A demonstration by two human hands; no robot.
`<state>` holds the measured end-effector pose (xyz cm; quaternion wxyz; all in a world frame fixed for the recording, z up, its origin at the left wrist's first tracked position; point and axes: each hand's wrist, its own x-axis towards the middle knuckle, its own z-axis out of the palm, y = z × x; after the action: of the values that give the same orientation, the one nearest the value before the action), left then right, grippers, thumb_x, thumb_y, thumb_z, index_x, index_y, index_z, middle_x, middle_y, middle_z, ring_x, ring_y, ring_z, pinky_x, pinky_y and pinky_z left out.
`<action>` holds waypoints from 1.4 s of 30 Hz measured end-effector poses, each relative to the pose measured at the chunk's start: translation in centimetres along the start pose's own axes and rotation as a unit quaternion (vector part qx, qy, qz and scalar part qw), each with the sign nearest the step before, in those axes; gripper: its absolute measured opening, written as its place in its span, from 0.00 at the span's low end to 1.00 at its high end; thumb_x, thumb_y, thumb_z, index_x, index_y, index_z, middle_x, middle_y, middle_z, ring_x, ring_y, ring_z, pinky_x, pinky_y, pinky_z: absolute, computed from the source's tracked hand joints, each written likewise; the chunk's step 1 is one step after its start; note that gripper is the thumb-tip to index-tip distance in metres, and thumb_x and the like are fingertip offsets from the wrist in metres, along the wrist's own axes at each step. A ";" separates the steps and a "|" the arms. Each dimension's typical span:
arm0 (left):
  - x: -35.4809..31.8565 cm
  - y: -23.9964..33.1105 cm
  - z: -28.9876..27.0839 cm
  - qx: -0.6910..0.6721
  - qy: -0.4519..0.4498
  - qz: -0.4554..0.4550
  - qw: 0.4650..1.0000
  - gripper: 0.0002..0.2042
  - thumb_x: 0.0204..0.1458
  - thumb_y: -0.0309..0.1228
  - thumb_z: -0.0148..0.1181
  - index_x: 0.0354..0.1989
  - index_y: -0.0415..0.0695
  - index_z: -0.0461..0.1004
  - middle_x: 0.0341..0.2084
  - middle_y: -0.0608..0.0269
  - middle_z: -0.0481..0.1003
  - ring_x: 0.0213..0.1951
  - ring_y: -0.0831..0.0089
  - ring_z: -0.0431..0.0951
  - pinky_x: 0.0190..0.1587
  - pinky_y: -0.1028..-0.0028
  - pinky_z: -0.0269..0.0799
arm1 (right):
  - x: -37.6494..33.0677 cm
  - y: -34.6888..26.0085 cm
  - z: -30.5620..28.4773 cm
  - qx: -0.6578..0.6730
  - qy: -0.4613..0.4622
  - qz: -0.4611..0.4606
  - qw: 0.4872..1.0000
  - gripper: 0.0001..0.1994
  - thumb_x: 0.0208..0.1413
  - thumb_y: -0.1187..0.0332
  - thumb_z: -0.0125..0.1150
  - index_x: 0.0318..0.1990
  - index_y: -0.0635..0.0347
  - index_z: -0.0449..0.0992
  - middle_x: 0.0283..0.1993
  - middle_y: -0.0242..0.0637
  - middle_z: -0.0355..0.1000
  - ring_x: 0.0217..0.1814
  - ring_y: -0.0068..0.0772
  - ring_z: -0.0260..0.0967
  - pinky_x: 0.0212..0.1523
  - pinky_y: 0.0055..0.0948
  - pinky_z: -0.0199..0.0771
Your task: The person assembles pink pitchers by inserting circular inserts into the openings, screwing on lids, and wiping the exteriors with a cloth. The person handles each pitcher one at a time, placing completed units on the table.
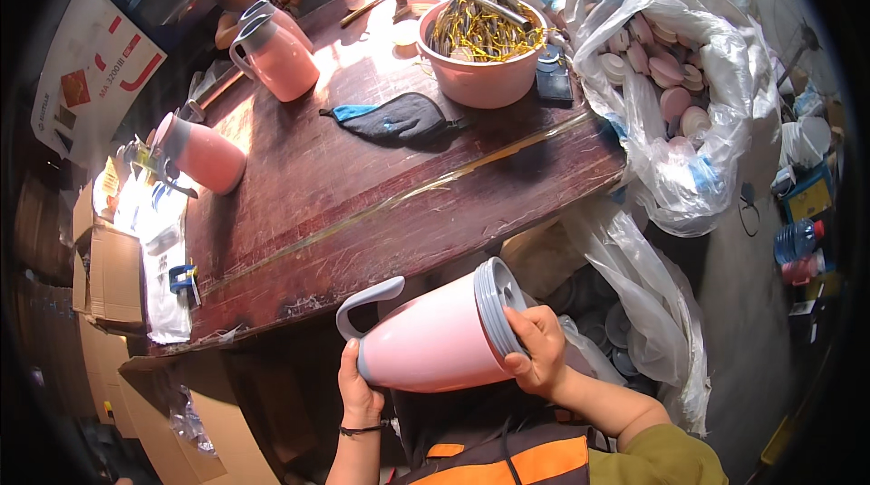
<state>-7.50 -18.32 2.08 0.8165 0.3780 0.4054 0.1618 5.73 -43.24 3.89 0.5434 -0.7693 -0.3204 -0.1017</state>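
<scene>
Pink basin (480, 77) of perhaps gold wire, dark glove (399, 118).

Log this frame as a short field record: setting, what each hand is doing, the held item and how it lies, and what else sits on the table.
Setting: dark wooden table, seen from above
Held item: pink jug with grey handle, lying on its side, grey base ring toward the right hand
Left hand: grips the jug's neck end, beside the handle
Right hand: fingers on the grey base ring
On table: three more pink jugs, one on its side; pink basin of gold wire; dark cloth glove
Right of table: clear bag of pink discs
</scene>
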 end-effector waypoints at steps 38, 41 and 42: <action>-4.7 6.6 7.1 0.502 -0.240 0.309 0.771 0.24 0.33 0.15 0.59 0.45 0.37 0.72 0.34 0.60 0.78 0.35 0.73 0.77 0.42 0.76 0.71 | 21.0 24.0 -21.3 -0.389 0.118 0.124 0.905 0.24 0.51 0.60 0.60 0.55 0.61 0.70 0.59 0.48 0.66 0.59 0.49 0.65 0.59 0.43 0.64; -5.2 7.5 8.8 0.552 -0.303 0.164 0.759 0.24 0.42 0.18 0.55 0.53 0.37 0.71 0.47 0.56 0.76 0.50 0.64 0.76 0.53 0.70 0.71 | 20.9 29.6 -28.8 -0.578 0.074 0.257 0.771 0.45 0.39 0.56 0.69 0.67 0.57 0.55 0.67 0.53 0.55 0.70 0.56 0.51 0.67 0.44 0.56; -4.9 7.2 9.1 0.587 -0.308 0.241 0.709 0.20 0.45 0.20 0.57 0.50 0.37 0.71 0.41 0.58 0.76 0.44 0.68 0.77 0.48 0.72 0.72 | 20.0 30.6 -30.0 -0.606 0.033 0.260 0.751 0.47 0.37 0.57 0.70 0.67 0.58 0.55 0.65 0.54 0.56 0.69 0.57 0.52 0.67 0.44 0.57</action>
<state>-3.04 -20.76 13.62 0.4431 0.8945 0.0399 -0.0432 45.46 -68.83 2.02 -0.0207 -0.9871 0.0391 -0.1540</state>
